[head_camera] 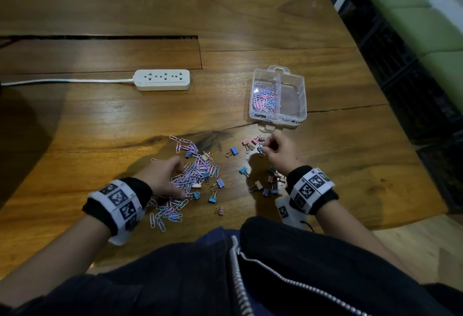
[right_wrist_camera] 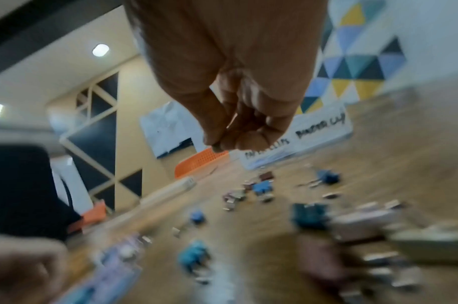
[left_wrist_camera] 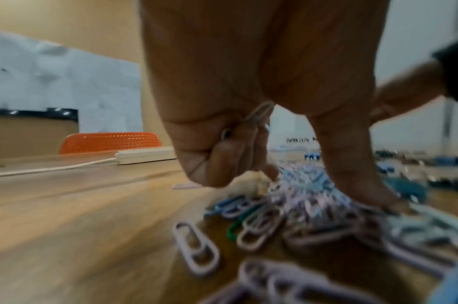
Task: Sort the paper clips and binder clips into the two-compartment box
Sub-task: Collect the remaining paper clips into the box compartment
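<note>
A clear two-compartment box [head_camera: 302, 90] stands on the wooden table; its left half holds pink and blue paper clips [head_camera: 264, 96], and its right half looks bare. A loose pile of paper clips [head_camera: 198, 167] lies in front of me. My left hand [head_camera: 181, 177] is on that pile, fingers curled round a few paper clips [left_wrist_camera: 259, 115] while the thumb presses down on the heap. Coloured binder clips [head_camera: 271, 183] are scattered to the right. Just in front of the box, my right hand [head_camera: 265, 149] pinches a small blue binder clip [head_camera: 260, 149] at its fingertips [right_wrist_camera: 220, 145].
A white power strip [head_camera: 162, 79] with its cable lies left of the box. A long slot [head_camera: 100, 37] cuts across the table behind it. The table edge runs diagonally on the right, with green seating beyond. An orange chair back [left_wrist_camera: 110, 142] shows past the far edge.
</note>
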Demonstrator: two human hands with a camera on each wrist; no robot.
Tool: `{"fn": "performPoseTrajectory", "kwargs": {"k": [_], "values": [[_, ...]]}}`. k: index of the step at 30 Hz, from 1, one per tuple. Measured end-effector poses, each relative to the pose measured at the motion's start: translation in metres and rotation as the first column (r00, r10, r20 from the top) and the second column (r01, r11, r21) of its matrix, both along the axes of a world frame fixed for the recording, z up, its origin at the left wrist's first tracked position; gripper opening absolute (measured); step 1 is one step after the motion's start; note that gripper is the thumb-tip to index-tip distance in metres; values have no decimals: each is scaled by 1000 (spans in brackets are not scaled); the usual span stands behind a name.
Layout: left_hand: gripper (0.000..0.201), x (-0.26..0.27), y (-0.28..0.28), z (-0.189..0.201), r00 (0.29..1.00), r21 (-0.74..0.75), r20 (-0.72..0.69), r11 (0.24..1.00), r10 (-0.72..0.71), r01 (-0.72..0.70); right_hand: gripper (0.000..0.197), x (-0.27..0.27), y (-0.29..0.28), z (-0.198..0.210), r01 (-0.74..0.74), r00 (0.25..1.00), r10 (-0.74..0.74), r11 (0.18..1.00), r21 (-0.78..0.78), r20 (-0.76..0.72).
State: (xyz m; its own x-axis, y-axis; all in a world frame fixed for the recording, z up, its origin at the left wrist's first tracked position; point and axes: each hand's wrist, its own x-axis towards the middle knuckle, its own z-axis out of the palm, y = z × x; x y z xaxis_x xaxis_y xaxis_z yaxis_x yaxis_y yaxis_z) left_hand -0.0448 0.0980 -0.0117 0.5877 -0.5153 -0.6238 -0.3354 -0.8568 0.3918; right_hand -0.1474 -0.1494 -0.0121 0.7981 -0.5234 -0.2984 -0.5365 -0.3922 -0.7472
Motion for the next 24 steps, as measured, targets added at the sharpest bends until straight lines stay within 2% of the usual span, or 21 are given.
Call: {"fn": "performPoseTrajectory", "kwargs": {"k": [2,4,6,7,9,11,13,15,16,17,19,21,22,24], "values": [[50,0,2,-6,999,-36,33,999,19,-18,21,3,12,4,-29,996,14,985,169,91],[35,-1,1,-11,997,-95,54,995,47,-42,24,6,28,4,-138,989,124,963,230,75],[15,-1,-2,-14,997,-96,74,995,5,2,19,6,48,0,-311,950,313,937,158,15],[11,-2,-5,-15,996,-87,83,996,-27,35,17,5,58,-3,-397,916,401,913,96,-23],[16,-2,-9,-17,991,-64,96,993,-89,96,18,1,71,-12,-535,844,530,844,-44,-87],[17,1,-10,-18,989,-78,86,988,-123,130,20,-4,76,-21,-613,790,596,778,-136,-145],[18,4,-9,-15,996,-150,17,984,-91,93,22,-8,73,-25,-632,773,604,761,-149,-193],[15,7,-7,-10,988,-245,-146,966,52,-87,21,-11,65,-22,-608,783,570,786,-114,-250],[16,9,-6,-8,949,-288,-273,928,156,-235,20,-12,60,-19,-594,786,551,798,-97,-278],[18,11,-4,-7,874,-320,-418,860,248,-397,18,-12,55,-14,-581,789,536,810,-82,-301],[16,14,0,-6,658,-349,-684,651,314,-674,16,-9,49,-6,-534,814,495,843,-58,-303],[6,16,3,-6,479,-310,-834,486,275,-817,15,-3,49,-3,-412,885,404,911,16,-233],[4,16,3,-7,425,-288,-870,441,250,-850,19,1,52,-3,-321,925,336,941,107,-180],[7,16,2,-7,371,-265,-900,389,230,-882,32,10,58,-7,-159,978,194,934,320,-80]]}}
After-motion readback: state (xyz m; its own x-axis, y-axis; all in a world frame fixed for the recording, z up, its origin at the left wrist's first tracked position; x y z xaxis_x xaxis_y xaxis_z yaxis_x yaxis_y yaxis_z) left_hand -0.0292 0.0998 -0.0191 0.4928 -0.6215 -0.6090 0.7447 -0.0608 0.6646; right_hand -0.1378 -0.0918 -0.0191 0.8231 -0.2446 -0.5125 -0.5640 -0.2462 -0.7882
